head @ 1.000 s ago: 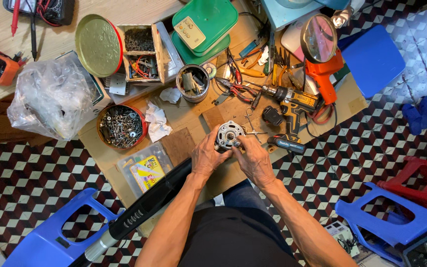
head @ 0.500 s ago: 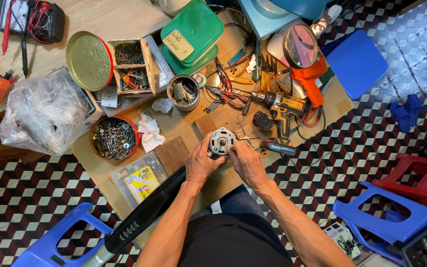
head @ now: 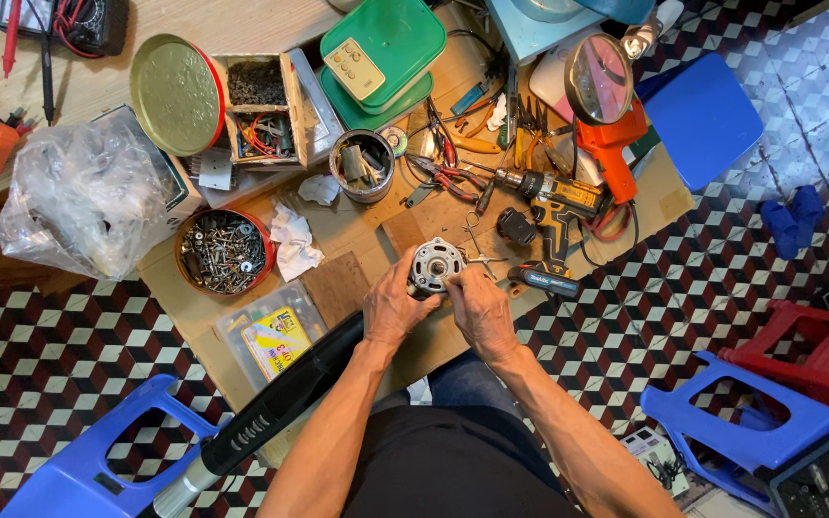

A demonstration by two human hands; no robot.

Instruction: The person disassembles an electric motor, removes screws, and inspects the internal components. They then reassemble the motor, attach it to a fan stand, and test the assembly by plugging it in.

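At frame centre, on the cluttered workbench (head: pixel 242 331), the left hand (head: pixel 393 309) clamps the round grey motor housing (head: pixel 434 264) while the right hand (head: pixel 480 309) pinches its rim, mid-disassembly; the next move calls for steady support.

Left hand (head: pixel 392 309) and right hand (head: pixel 480 309) gripping round metal motor (head: pixel 435 265), cluttered workbench (head: pixel 357 225)

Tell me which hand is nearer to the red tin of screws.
Left. The left hand grips the round metal motor, to the right of the red tin of screws; the right hand is farther off, beyond the motor.
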